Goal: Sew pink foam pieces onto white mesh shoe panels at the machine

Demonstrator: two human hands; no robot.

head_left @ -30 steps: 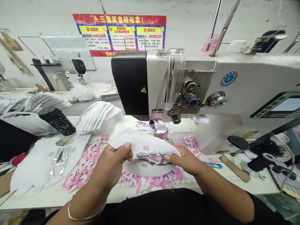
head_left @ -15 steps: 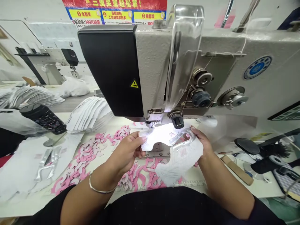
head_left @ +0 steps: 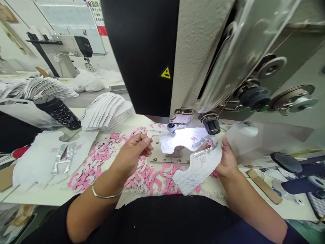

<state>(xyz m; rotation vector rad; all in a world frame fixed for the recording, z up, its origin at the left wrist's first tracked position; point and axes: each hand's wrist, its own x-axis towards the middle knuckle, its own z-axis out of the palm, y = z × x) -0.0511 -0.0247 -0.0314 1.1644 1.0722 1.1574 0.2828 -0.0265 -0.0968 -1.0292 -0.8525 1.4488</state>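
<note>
A white mesh shoe upper with silver trim and small pink marks lies across the metal plate of a sewing machine. Its far part sits under the lit needle area, and the near part hangs toward me. My right hand holds its right edge, fingers underneath and partly hidden, thumb up beside the rim. To the left of the piece, my left hand is apart from it, with fingers curled in toward the thumb and nothing visible in them. Pink and white scraps lie below both hands.
Stacked white pieces stand at the left, near a black patterned tumbler. Another white upper with silver trim lies flat at far left. On the right are a brown strip and a clear plastic sheet. A second sewing machine stands behind.
My left hand has let go of the shoe upper's left edge and drawn away to the left. My right thumb has shifted off the silver trim. The view has moved closer to the machine.
</note>
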